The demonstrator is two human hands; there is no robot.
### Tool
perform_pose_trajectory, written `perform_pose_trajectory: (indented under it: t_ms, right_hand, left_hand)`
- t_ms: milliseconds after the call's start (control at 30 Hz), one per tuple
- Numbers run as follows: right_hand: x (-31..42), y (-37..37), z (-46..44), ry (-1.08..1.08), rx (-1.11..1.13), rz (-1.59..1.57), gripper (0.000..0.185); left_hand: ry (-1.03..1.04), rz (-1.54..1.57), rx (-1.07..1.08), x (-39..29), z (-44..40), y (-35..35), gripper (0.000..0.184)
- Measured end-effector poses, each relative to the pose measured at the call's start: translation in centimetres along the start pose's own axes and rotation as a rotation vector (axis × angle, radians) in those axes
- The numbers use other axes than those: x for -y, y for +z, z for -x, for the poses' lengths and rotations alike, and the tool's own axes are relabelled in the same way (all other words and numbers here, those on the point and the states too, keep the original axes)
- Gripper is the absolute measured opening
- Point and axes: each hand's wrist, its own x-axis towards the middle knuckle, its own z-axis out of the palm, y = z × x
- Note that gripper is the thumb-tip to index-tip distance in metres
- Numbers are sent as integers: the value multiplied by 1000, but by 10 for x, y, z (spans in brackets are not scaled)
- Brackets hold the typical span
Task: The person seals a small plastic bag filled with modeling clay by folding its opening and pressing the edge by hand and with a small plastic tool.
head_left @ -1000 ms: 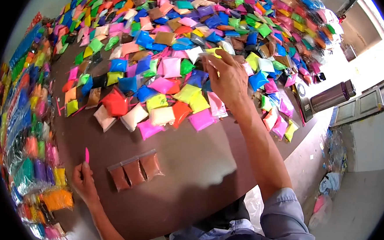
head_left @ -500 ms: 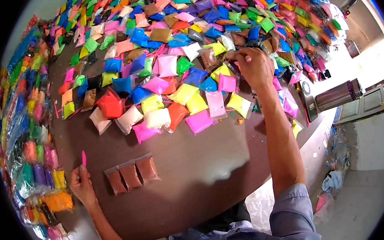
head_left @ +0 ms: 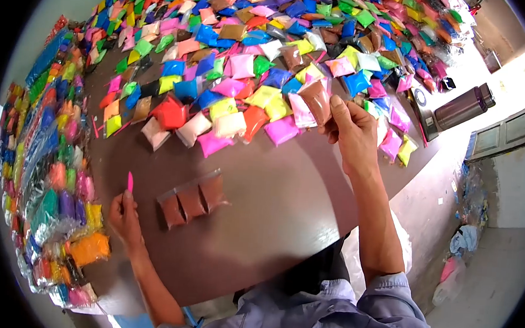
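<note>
Right hand [head_left: 353,130]: grip closed on a single brown packet [head_left: 315,101], thumb on top, fingers underneath; the packet's clear end points away from the person.
Held packet: at the front of the heap, overlapping a pink-and-white packet [head_left: 300,113] in view; how high it hangs I cannot tell.
Left hand [head_left: 125,219]: narrow grip, pinching a pink stick [head_left: 130,182] whose tip points past the thumb, away from the body.
Three brown packets [head_left: 192,200]: side by side in a slanting row on the counter [head_left: 271,212], near the left hand but apart from it.
Far side: a heap of colourful packets [head_left: 240,30] with a ragged front line; a bright pink packet [head_left: 214,143] juts out of it toward the row.
Left edge: clear-wrapped bundles [head_left: 61,212] lie along it, an orange bundle [head_left: 91,249] near the left forearm.
Near edge: runs aslant in front of the shirt [head_left: 319,315], rising to the right.
Right edge: slopes away past the right forearm toward the scale [head_left: 422,104] and flask [head_left: 465,107]; floor [head_left: 421,216] shows beyond.
Room to move: broad between row and right forearm, tight between row and left hand.
</note>
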Motion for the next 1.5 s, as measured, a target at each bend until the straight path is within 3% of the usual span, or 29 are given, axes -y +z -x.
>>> perform_pose_trajectory:
  t_ms: [333, 400, 500, 567, 600, 667, 800, 933, 1000, 1067, 1133, 1267, 1400, 1500]
  right_hand:
    - [2, 34, 94, -77, -15, 33, 37]
    - [-9, 38, 112, -37, 3, 7, 36]
    - [-25, 41, 147, 78, 9, -36, 34]
    - [-38, 45, 163, -39, -18, 103, 30]
    - [-42, 46, 171, -25, -3, 88, 30]
    - [-47, 46, 179, -126, 0, 390, 24]
    - [-50, 52, 184, -327, -68, 506, 17]
    - [-45, 61, 196, -503, -134, 473, 15]
    - [-48, 59, 206, -659, -105, 623, 16]
    - [-53, 62, 218, -683, -77, 593, 20]
    - [-54, 65, 226, -738, -37, 596, 22]
    - [-61, 69, 247, -729, 21, 610, 25]
    - [-73, 64, 252, -756, 25, 516, 24]
    - [-78, 65, 250, -804, -5, 452, 23]
  left_hand:
    - [39, 55, 49, 0, -3, 1, 26]
    - [45, 37, 49, -1, -4, 0, 26]
    - [209, -126, -6, 13, -4, -1, 27]
    - [465, -281, -112, 14, -4, 3, 22]
    - [462, -306, -118, 8, 4, 3, 22]
    - [486, -432, -106, -5, 18, 10, 16]
    - [570, -563, -88, -17, 31, 6, 11]
    - [548, -619, -47, -15, 48, -11, 11]
    - [560, -589, -42, -18, 66, -20, 12]
    - [473, -369, -30, -43, 103, -23, 14]
    - [342, -181, 172, -56, 140, -21, 19]
    - [32, -90, 532, -89, 197, 12, 25]
    - [132, -31, 544, -92, 209, 41, 27]
    - [-2, 41, 607, -97, 209, 47, 28]
